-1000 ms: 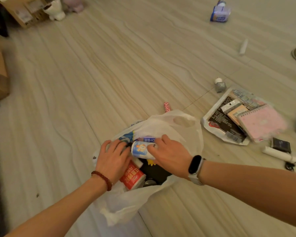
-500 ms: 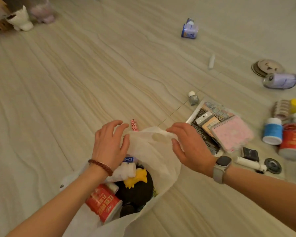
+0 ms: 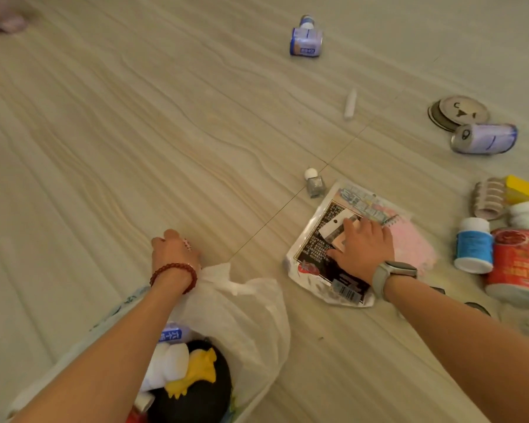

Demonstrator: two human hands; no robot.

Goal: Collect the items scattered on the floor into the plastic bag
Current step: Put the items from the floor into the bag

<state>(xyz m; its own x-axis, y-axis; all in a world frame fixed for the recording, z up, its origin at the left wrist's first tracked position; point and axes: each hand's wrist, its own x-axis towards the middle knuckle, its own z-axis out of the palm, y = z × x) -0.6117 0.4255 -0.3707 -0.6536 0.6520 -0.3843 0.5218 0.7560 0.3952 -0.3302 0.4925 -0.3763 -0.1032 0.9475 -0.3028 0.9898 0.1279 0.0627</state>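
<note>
The white plastic bag [image 3: 245, 303] lies open at the bottom centre, holding a black and yellow plush toy [image 3: 196, 383], a white bottle and a red can. Just beyond the bag, my left hand [image 3: 173, 251] curls over a small pink patterned tube [image 3: 188, 242] on the floor. My right hand [image 3: 364, 248] rests flat, fingers apart, on a pile to the right: a black-printed packet [image 3: 315, 257], small cards [image 3: 333, 228] and a pink spiral notebook [image 3: 416, 242].
Scattered on the floor: a nail polish bottle [image 3: 313, 184], a white tube [image 3: 350, 103], a blue-white bottle [image 3: 306, 41], a lavender can [image 3: 483, 138], round lids [image 3: 457, 112], a blue-labelled bottle [image 3: 473, 250], a red can [image 3: 516, 267], a ridged roll [image 3: 489, 198].
Both hands have left the bag. My left hand reached forward onto the pink tube. My right hand moved right onto the packet and notebook pile. The bag's mouth has slumped.
</note>
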